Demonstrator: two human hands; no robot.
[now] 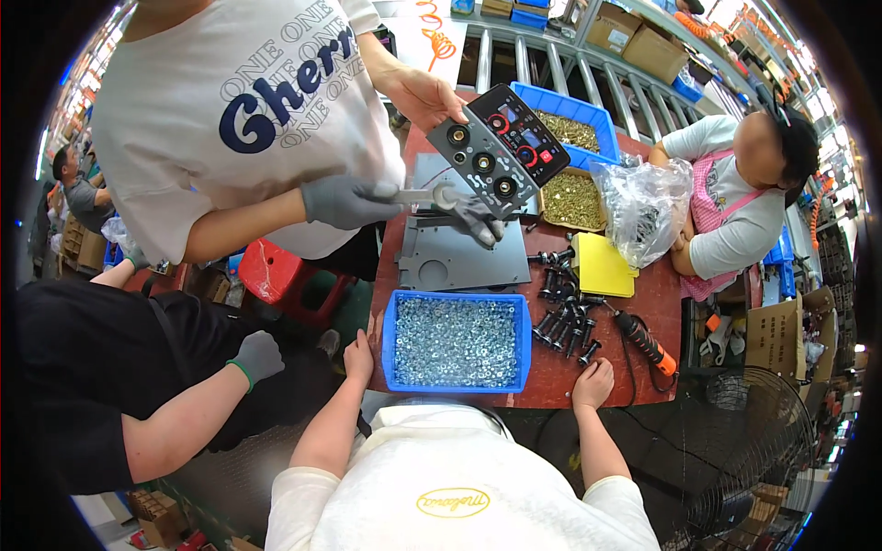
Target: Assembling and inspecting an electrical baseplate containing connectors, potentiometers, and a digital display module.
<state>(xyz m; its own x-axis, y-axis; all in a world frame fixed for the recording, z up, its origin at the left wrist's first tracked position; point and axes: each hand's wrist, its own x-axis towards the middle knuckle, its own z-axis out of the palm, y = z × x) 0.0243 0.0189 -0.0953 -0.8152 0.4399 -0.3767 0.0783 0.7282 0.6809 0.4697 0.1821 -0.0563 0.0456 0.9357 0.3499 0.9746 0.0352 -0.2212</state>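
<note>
My left hand (pixel 359 358) rests at the left front edge of the red table (pixel 551 381), beside a blue bin (pixel 525 367) of small shiny metal nuts. It holds nothing and its fingers look loosely extended. At the right front edge lies my right hand (pixel 593 384), fingers slightly bent and empty. Just beyond its fingertips is a black knob-headed bolt (pixel 590 353), one of several black bolts (pixel 565 321) in a pile. Across the table a standing person holds a dark control panel (pixel 508 147) in a bare hand and a wrench (pixel 424 196) in a gloved hand (pixel 349 202).
Grey metal plates (pixel 473 257) lie behind the bin. A yellow plate (pixel 604 266), an orange-black power screwdriver (pixel 646 343) with its cord, and brass-coloured parts (pixel 571 197) are to the right. A person (pixel 735 184) sits at the right; a fan (pixel 753 450) stands nearby.
</note>
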